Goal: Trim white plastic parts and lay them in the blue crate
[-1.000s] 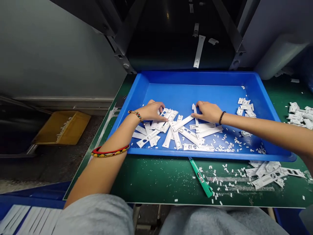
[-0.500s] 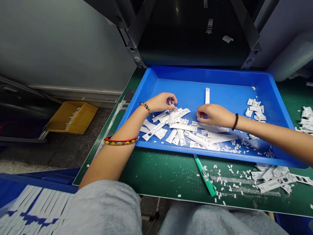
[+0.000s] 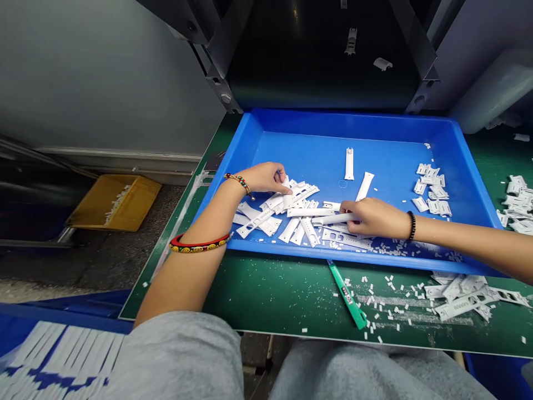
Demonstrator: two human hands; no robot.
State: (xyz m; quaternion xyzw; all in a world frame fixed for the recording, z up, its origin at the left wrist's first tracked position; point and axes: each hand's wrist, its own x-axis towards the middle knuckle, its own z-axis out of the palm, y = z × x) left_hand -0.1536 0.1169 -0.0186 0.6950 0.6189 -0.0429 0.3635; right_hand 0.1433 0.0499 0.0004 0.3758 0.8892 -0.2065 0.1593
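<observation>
My left hand (image 3: 266, 179) is closed, its thumb and fingers pinching a short-looking white plastic strip (image 3: 287, 198) at the left end of a heap. My right hand (image 3: 368, 218) grips one end of a long white plastic strip (image 3: 333, 219), which points left across the heap. Under and around both hands lie several more white strips (image 3: 260, 222), some with slots. Just behind my right hand a slanted white strip (image 3: 365, 186) rests, and a single upright-lying strip (image 3: 349, 164) is farther back. All are in a blue tray (image 3: 353, 119).
Small white clips (image 3: 433, 189) sit at the tray's right. A green utility knife (image 3: 347, 297) and white scraps lie on the green table (image 3: 266, 294) in front. More white parts (image 3: 466, 297) are at right. A dark conveyor belt (image 3: 320, 72) ends behind the tray; a yellow bin (image 3: 116, 203) stands left.
My right hand has moved towards the tray's front and now holds a long white strip. Another strip now lies slanted behind it. My left hand stays at the heap.
</observation>
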